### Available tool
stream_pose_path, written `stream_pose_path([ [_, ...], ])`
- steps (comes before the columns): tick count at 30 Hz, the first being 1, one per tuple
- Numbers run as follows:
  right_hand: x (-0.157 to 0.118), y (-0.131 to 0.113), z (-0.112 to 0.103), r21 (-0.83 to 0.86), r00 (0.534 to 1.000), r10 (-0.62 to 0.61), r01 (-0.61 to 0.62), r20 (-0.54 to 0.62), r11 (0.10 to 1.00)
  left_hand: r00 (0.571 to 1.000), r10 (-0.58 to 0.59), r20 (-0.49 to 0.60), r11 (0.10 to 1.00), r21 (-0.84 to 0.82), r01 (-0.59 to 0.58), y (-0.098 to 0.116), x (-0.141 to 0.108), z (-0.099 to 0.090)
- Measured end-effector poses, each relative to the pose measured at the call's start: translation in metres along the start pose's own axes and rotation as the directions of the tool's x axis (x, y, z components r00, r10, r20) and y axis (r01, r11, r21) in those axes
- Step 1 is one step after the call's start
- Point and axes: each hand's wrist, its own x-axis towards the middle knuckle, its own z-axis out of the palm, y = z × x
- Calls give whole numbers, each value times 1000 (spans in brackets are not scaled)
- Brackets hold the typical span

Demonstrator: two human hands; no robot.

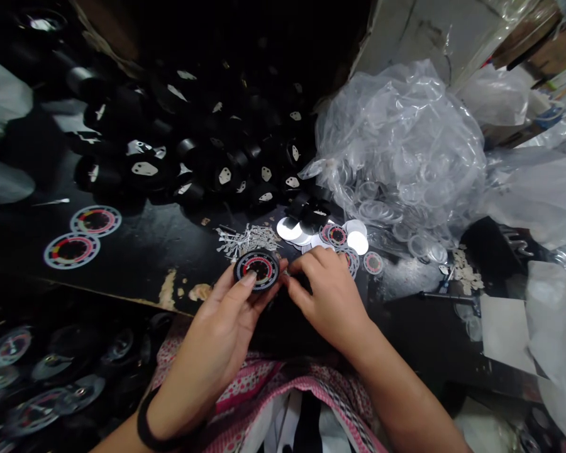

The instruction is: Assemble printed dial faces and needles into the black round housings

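Note:
A round black gauge [264, 267] with a red and white ring on its dial is held in my left hand [233, 299], the thumb lying across its lower left face. Close by its right edge, my right hand [327, 289] has thumb and forefinger pinched together. A tiny light piece shows at those fingertips, too small to name. Just beyond the gauge lies a pile of thin whitish pointers [249, 239]. Past my right hand are plain silvery discs [357, 243] and several printed dial discs [337, 235], partly hidden by the hand.
Black gauge housings [226, 160] with pale metal tabs crowd the back. A big clear plastic bag [400, 138] of transparent round covers stands at back right. Two printed dials [72, 250] overlap at left. A screwdriver [446, 296] and small whitish parts [466, 272] lie right. Finished-looking gauges [42, 402] fill the lower left.

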Motion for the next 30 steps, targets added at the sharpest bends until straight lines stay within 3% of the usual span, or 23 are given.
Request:
stream_pose_path([
  [3, -8, 3, -5, 82, 999, -7, 12, -50, 997, 999, -25, 27, 1000, -11, 25, 1, -2, 0],
  [8, -15, 0, -13, 433, 995, 21, 22, -93, 901, 1000, -18, 1, 990, 137, 18, -2, 1, 6],
  [13, -19, -2, -12, 437, 994, 83, -46, -66, 898, 998, -24, 62, 975, 223, 10, -15, 3, 10],
  [20, -22, -3, -13, 349, 993, 117, -106, -10, 931, 989, 22, 149, 921, 381, -78, -25, 1, -6],
  [30, -28, -4, -13, 600, 987, 137, -62, -80, 798, 982, 8, 189, 932, 354, -75, -17, -7, -7],
])
